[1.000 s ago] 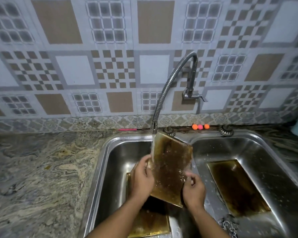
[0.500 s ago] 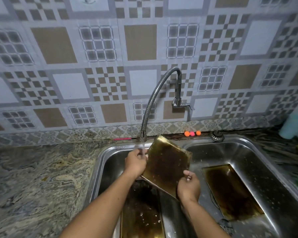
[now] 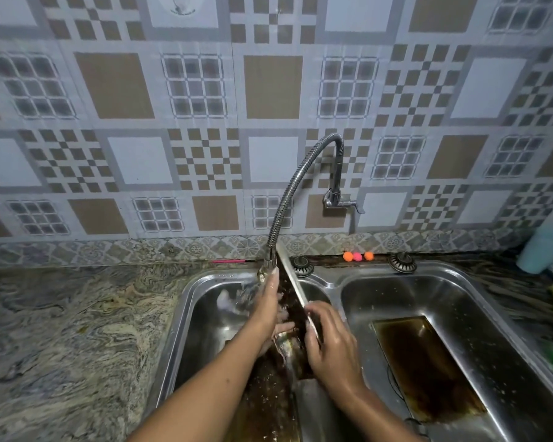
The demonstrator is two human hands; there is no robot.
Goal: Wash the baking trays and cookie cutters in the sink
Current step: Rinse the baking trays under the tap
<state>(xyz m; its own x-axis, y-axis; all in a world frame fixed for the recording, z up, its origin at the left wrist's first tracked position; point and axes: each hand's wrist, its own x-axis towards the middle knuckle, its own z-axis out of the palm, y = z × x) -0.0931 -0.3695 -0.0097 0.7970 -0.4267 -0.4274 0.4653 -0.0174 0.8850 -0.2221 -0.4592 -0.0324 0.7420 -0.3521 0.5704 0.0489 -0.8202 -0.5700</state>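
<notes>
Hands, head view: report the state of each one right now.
Left hand: open, straight fingers against the baking tray under the faucet.
Right hand: gripping the baking tray's edge.

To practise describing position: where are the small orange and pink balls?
Head view, right of centre: the balls sit on the ledge behind the sink, between two round metal caps.

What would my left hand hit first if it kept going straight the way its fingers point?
Probably the tap nozzle: the left hand points up along the tray, fingertips just below the nozzle. Depth is unclear, so it might slip past.
</notes>
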